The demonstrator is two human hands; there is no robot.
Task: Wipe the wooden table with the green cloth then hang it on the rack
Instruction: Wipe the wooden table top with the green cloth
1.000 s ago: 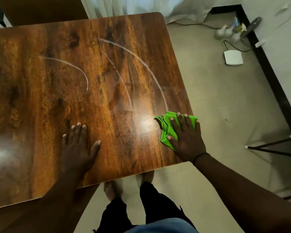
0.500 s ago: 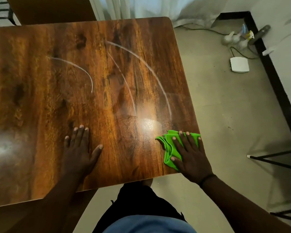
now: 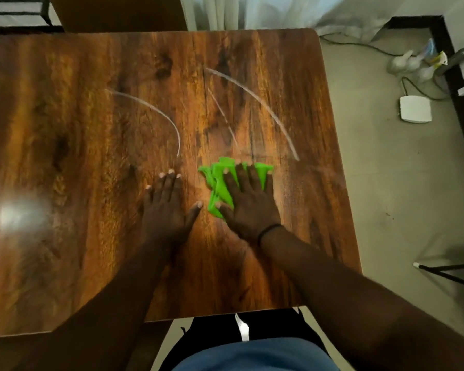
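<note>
The wooden table [image 3: 91, 135] fills most of the view, with pale curved smear lines [image 3: 255, 103] across its middle. A crumpled green cloth [image 3: 218, 183] lies near the table's centre. My right hand [image 3: 248, 202] presses flat on the cloth, fingers spread over it. Just left of the cloth, my left hand [image 3: 166, 207] rests flat on the bare wood, fingers apart, holding nothing. The thumbs of both hands nearly meet. No rack is clearly in view.
To the right is grey floor with a white box [image 3: 415, 109], cables and small items [image 3: 413, 62] by a black baseboard. A thin black metal frame [image 3: 445, 269] stands at the right edge. White curtain [image 3: 252, 12] hangs behind the table.
My right hand slid the cloth from the table's near right corner leftward and farther onto the table, close to my left hand. The camera moved forward over the table.
</note>
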